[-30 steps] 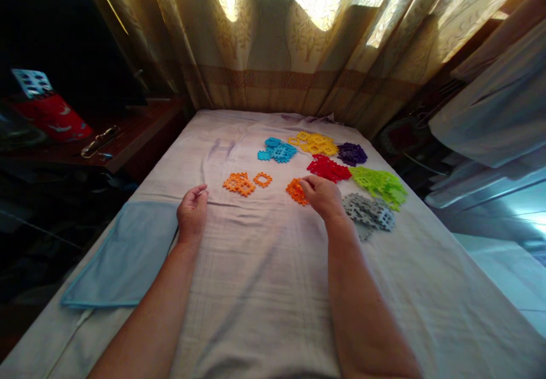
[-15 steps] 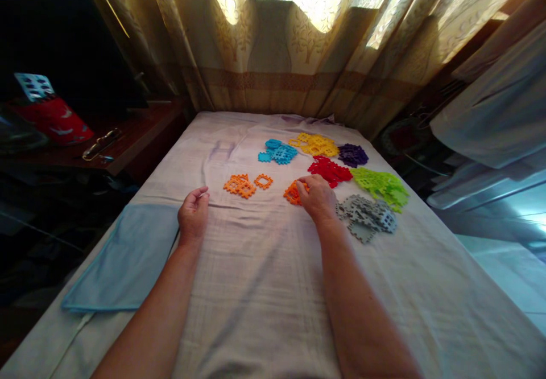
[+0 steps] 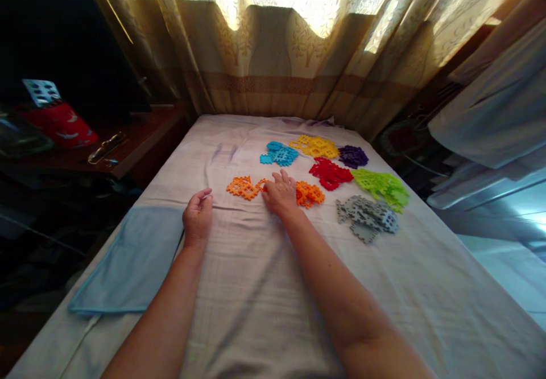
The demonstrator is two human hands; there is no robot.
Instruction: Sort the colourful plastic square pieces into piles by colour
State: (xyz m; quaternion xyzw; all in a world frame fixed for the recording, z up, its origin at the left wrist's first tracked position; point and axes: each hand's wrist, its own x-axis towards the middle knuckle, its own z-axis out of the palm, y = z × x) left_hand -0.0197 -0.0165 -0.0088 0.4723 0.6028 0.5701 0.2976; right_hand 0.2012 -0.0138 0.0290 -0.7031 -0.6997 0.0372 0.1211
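- Orange interlocking lattice pieces [image 3: 242, 188] lie at mid-frame on the white sheet [image 3: 247, 299], in groups on either side of the right hand [image 3: 280, 193].
- Red container [image 3: 63, 126]: upper left of the frame, a pale perforated card [image 3: 41, 92] standing out of its top.
- Blue cloth [image 3: 128, 259]: lower left, spread flat beside the left forearm, a pale cable [image 3: 79, 342] at its near edge.
- Left hand [image 3: 197, 218]: left of centre, fingers loosely curled and nearly closed; I cannot tell whether anything is between the fingertips.
- Right hand: at centre, palm down, thumb and forefinger low by a partly covered orange piece, the other fingers raised and spread. Its grip is hidden, so whether it has hold of anything cannot be told.
- Blue pieces [image 3: 279, 155]: just above the right hand in the frame.
- Orange pile [image 3: 310, 194]: immediately right of that hand.
- Yellow pieces [image 3: 313, 146], then red pieces [image 3: 330, 174] and purple pieces [image 3: 353, 156]: upper right of centre.
- Grey pieces [image 3: 367, 217] and lime-green pieces [image 3: 381, 187]: heaped farther right.
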